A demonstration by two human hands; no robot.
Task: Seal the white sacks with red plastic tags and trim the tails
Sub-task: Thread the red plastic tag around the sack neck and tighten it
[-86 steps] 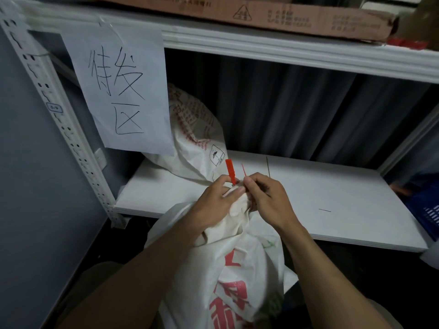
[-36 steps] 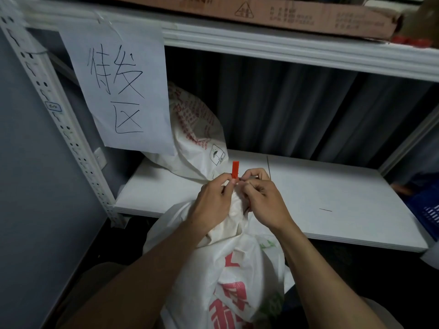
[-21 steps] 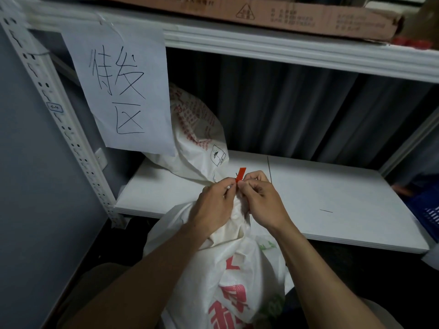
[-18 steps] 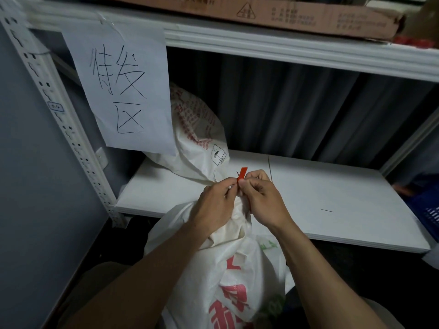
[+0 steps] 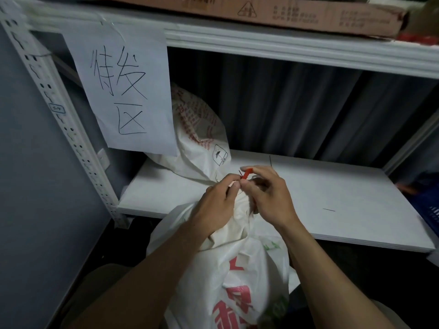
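Note:
A white sack [image 5: 240, 279] with red print stands between my arms, its neck bunched at the top. My left hand [image 5: 217, 203] grips that gathered neck. My right hand [image 5: 268, 193] pinches a red plastic tag [image 5: 246, 174] just above the neck, thumb and forefinger closed on it. The tag leans to the right, and a thin tail pokes up beside it. How the tag wraps the neck is hidden by my fingers. A second white sack [image 5: 199, 141] lies on the shelf board behind.
A white shelf board [image 5: 344, 198] runs across in front of me, a perforated metal upright [image 5: 59, 119] at its left. A handwritten paper sign [image 5: 123, 91] hangs from the upper shelf. A cardboard box [image 5: 285, 13] lies on top. A blue crate [image 5: 430, 203] sits far right.
The red tag stood upright and tall above my fingers; now it sits lower and leans right, with less showing. My hands have stayed at the sack's neck, close together.

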